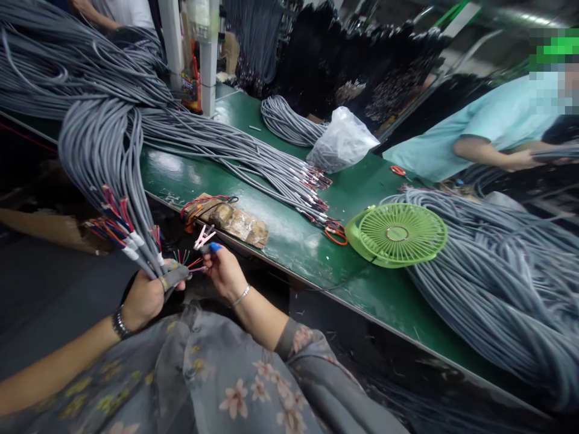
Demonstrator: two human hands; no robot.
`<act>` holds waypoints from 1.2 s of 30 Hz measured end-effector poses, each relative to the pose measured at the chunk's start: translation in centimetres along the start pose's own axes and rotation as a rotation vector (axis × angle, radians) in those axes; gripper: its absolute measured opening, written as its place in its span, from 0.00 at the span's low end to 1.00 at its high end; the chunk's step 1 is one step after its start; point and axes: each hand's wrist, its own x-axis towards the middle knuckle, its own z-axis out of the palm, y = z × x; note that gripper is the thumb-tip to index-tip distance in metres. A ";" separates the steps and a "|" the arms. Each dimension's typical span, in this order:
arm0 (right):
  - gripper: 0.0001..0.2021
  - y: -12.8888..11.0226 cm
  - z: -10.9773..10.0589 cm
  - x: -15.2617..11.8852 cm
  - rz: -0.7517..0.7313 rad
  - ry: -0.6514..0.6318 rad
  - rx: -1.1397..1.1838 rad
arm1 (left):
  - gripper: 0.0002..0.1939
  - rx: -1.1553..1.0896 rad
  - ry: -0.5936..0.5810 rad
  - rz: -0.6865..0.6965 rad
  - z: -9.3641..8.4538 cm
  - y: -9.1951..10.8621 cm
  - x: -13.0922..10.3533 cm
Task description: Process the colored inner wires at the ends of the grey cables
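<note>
My left hand [147,296] is closed around the ends of several grey cables [143,256], with a grey wrap on its thumb. Thin coloured wires [181,258] fan out of a cable end beside that thumb. A few orange and purple wires [195,265] run across to my right hand [224,274], whose fingers are pinched on them. One right fingertip wears a blue cover [216,247]. Just above it, a pale pink clip-like piece [204,237] stands at the table edge. More stripped ends with red and blue wires [111,229] hang above my left hand.
On the green table [289,226] lie a taped board [239,224], a long cable bundle [244,154], orange-handled scissors [335,232] and a green fan [398,234]. Behind are a plastic bag [342,140] and a metal post [208,78]. A co-worker [488,123] handles cables at right.
</note>
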 end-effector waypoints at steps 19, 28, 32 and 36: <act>0.29 -0.9 1.7 2.7 -0.072 -0.127 0.054 | 0.22 -0.107 -0.006 -0.045 1.8 1.7 1.3; 0.28 -1.3 2.0 2.0 0.002 -0.078 0.080 | 0.22 -0.090 0.019 -0.054 1.7 1.6 1.0; 0.27 -1.7 1.6 1.9 0.091 -0.085 0.113 | 0.21 -0.084 0.002 -0.027 0.9 1.2 0.5; 0.27 -1.8 0.5 1.2 0.200 -0.210 0.039 | 0.17 -0.099 0.013 -0.019 0.0 0.7 0.1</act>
